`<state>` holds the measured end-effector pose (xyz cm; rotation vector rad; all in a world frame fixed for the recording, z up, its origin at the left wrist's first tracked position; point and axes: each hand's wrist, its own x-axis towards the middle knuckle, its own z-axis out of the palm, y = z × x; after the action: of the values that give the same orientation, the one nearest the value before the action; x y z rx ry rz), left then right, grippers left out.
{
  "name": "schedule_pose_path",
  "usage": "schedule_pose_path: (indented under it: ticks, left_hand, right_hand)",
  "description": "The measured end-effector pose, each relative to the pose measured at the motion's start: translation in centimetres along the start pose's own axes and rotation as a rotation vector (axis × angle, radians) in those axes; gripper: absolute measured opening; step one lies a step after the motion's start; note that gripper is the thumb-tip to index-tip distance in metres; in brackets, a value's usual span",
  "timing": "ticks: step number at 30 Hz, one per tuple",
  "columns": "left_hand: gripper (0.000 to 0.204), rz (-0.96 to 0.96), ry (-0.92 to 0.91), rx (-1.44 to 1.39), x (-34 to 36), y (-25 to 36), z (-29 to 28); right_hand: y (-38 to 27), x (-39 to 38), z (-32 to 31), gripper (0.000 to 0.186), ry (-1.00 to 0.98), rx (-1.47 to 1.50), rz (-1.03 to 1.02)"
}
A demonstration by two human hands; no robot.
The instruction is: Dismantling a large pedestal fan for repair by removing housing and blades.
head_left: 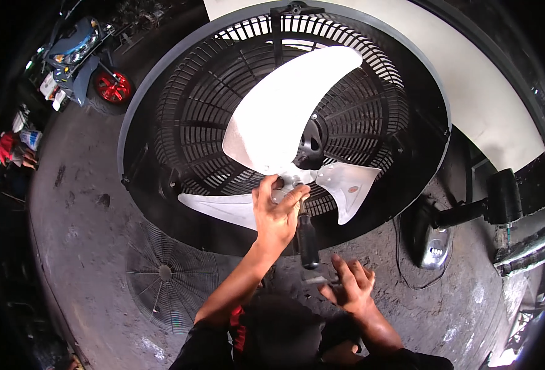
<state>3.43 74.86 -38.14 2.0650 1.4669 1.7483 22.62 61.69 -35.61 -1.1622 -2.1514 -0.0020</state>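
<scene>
A large fan's metal blade assembly [288, 105] sits over its round black rear cage [204, 123]. At the hub [296, 175], my left hand [275, 213] is closed around the upper part of a screwdriver [307, 240]. Its dark handle points down toward me, and its tip is hidden by the fingers. Just below the handle's end is my right hand [352, 287], with its fingers bent and somewhat apart. A blurred grey metal piece [314, 280] shows between its thumb and fingers; its kind cannot be made out.
A round wire fan guard [166, 272] lies on the stained floor [90, 185] at lower left. On the right stands a black stand with a base [434, 250] and a cord. A blue motorcycle [78, 52] with a red wheel is at far left. A pale panel [488, 92] lies behind.
</scene>
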Motion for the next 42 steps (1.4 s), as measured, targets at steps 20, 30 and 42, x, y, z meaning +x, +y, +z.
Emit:
schedule_pose_path:
  ticks: [20, 30, 42]
  left_hand:
    - [0.031, 0.113, 0.005, 0.132, 0.4, 0.3, -0.3]
    - [0.027, 0.137, -0.017, 0.152, 0.4, 0.0, -0.4]
    - [0.029, 0.198, 0.042, 0.149, 0.7, 0.0, -0.3]
  right_hand:
    - [-0.6, 0.2, 0.6, 0.054, 0.302, -0.155, -0.148]
    - [-1.6, 0.2, -0.2, 0.041, 0.798, 0.656, -0.298]
    - [-2.2, 2.3, -0.2, 0.053, 0.005, 0.151, 0.191]
